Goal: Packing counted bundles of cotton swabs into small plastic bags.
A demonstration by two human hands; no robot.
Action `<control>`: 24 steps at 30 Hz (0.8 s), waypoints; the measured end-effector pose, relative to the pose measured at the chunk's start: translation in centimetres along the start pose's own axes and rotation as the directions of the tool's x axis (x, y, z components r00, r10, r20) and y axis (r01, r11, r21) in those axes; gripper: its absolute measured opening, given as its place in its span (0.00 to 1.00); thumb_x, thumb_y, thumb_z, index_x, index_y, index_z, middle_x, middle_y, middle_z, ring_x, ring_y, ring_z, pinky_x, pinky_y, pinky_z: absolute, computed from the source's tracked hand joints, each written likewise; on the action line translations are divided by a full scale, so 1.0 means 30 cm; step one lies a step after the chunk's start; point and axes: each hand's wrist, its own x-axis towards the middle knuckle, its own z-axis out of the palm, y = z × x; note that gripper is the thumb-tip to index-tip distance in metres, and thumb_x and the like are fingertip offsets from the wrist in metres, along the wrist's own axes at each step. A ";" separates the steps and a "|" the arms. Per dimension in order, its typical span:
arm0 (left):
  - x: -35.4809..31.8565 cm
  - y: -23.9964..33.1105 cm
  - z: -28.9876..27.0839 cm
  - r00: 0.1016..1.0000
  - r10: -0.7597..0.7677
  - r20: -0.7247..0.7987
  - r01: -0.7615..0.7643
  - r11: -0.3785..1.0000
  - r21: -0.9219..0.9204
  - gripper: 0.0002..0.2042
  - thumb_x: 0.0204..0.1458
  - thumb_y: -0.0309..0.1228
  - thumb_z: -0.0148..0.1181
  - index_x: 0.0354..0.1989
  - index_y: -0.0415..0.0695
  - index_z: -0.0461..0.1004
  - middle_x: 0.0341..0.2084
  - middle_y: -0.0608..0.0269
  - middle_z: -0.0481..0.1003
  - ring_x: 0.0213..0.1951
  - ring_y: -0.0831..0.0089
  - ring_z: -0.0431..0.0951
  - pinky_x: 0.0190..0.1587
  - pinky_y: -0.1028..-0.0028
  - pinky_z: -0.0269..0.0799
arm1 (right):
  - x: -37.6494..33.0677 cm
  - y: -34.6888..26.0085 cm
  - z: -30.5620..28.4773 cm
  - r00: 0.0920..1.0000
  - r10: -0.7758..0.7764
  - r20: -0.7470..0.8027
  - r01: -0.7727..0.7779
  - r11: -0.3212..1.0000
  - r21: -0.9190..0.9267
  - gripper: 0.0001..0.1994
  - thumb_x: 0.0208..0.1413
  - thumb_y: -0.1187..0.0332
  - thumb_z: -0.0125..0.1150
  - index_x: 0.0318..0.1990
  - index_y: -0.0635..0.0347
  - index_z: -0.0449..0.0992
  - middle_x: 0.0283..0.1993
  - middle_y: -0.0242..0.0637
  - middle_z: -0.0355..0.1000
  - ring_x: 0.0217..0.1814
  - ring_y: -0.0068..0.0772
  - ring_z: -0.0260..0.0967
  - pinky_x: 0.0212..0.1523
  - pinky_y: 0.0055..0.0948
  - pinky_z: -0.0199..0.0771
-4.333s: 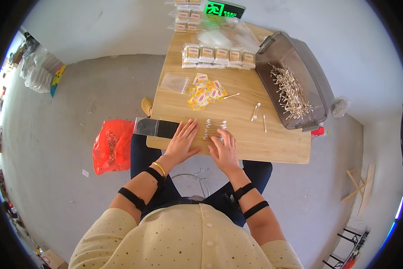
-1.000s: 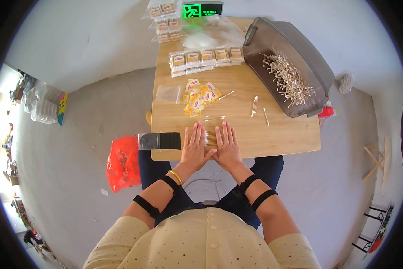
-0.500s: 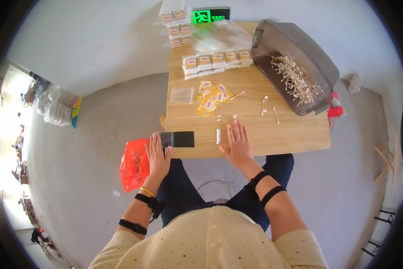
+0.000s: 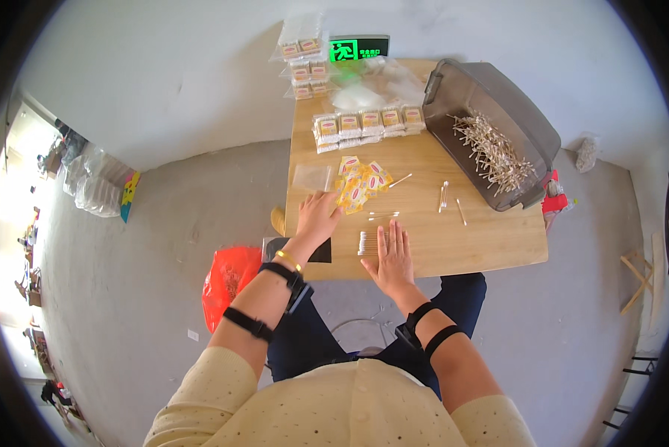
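My right hand (image 4: 392, 257) lies flat on the table with fingers stretched. Its thumb side is against a neat row of cotton swabs (image 4: 367, 243). My left hand (image 4: 316, 217) is over the table, fingers apart and slightly bent, and I see nothing held in it. Its fingertips come close to a clear plastic bag (image 4: 312, 176) and a loose pile of yellow and white cards (image 4: 362, 183). Under my left wrist, a black flat piece (image 4: 320, 251) lies at the table's front edge. A few loose swabs (image 4: 384, 216) lie just beyond the row.
A grey, tilted bin (image 4: 524, 123) with many swabs stands at the right. Packed swab bundles (image 4: 370, 121) line the back, with stacked bags (image 4: 302, 48) behind. More loose swabs (image 4: 443, 197) lie near the bin. A red bag (image 4: 226, 279) hangs off the left front.
My left hand has left the black piece at the front edge and moved forward and right, toward the clear bag and cards. My right hand stays beside the swab row. The view has shifted slightly.
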 end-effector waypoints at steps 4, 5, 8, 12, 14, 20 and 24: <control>0.164 -0.002 0.065 0.995 -0.054 0.090 0.050 0.998 0.048 0.16 0.52 0.40 0.66 0.48 0.49 0.77 0.48 0.59 0.75 0.54 0.58 0.72 0.58 0.57 0.63 | 0.000 -0.002 0.001 1.000 0.008 0.008 -0.008 0.999 0.047 0.45 0.63 0.41 0.49 0.76 0.67 0.43 0.79 0.62 0.36 0.82 0.58 0.32 0.79 0.52 0.34; 0.189 0.005 0.080 0.988 -0.092 0.122 0.077 0.990 0.120 0.16 0.50 0.42 0.69 0.45 0.51 0.78 0.46 0.61 0.75 0.53 0.60 0.73 0.58 0.58 0.63 | 0.000 0.002 -0.004 1.000 0.021 0.009 -0.022 0.998 0.051 0.45 0.63 0.41 0.49 0.76 0.67 0.43 0.79 0.62 0.36 0.82 0.58 0.32 0.79 0.52 0.34; 0.235 0.004 0.110 0.952 -0.246 0.182 0.221 0.964 0.148 0.17 0.44 0.47 0.73 0.38 0.53 0.79 0.45 0.62 0.75 0.53 0.62 0.73 0.57 0.58 0.62 | -0.002 0.010 -0.019 0.999 0.025 0.027 -0.027 0.997 0.068 0.45 0.63 0.41 0.49 0.76 0.66 0.43 0.79 0.62 0.36 0.82 0.57 0.31 0.79 0.52 0.33; 0.267 -0.035 0.137 0.915 -0.327 0.238 0.296 0.942 0.158 0.17 0.40 0.49 0.76 0.33 0.55 0.81 0.40 0.66 0.78 0.51 0.64 0.73 0.56 0.58 0.61 | 0.001 0.009 -0.031 0.998 0.029 0.054 -0.033 0.996 0.081 0.46 0.63 0.41 0.49 0.76 0.67 0.43 0.79 0.62 0.36 0.82 0.57 0.31 0.79 0.52 0.33; 0.277 -0.062 0.146 0.905 -0.334 0.263 0.333 0.942 0.048 0.15 0.42 0.50 0.75 0.29 0.55 0.82 0.33 0.71 0.80 0.46 0.68 0.77 0.55 0.59 0.59 | -0.001 0.010 -0.035 0.998 0.031 0.051 -0.036 0.996 0.087 0.46 0.63 0.41 0.49 0.75 0.67 0.43 0.79 0.62 0.36 0.82 0.57 0.31 0.79 0.52 0.33; 0.294 -0.182 0.138 0.874 -0.355 0.331 0.407 0.908 -0.100 0.16 0.45 0.52 0.71 0.33 0.54 0.85 0.30 0.74 0.83 0.37 0.75 0.80 0.55 0.61 0.58 | 0.006 -0.002 -0.047 0.999 0.023 0.036 -0.027 0.995 0.096 0.46 0.63 0.42 0.50 0.75 0.68 0.43 0.79 0.61 0.36 0.83 0.56 0.31 0.79 0.51 0.32; 0.282 -0.166 0.132 0.894 -0.331 0.301 0.383 0.914 -0.133 0.15 0.46 0.50 0.72 0.33 0.53 0.85 0.30 0.72 0.83 0.36 0.73 0.81 0.51 0.64 0.66 | -0.006 0.014 -0.033 0.999 0.032 0.028 -0.034 0.996 0.084 0.46 0.62 0.42 0.50 0.75 0.68 0.43 0.79 0.60 0.37 0.83 0.56 0.31 0.79 0.51 0.32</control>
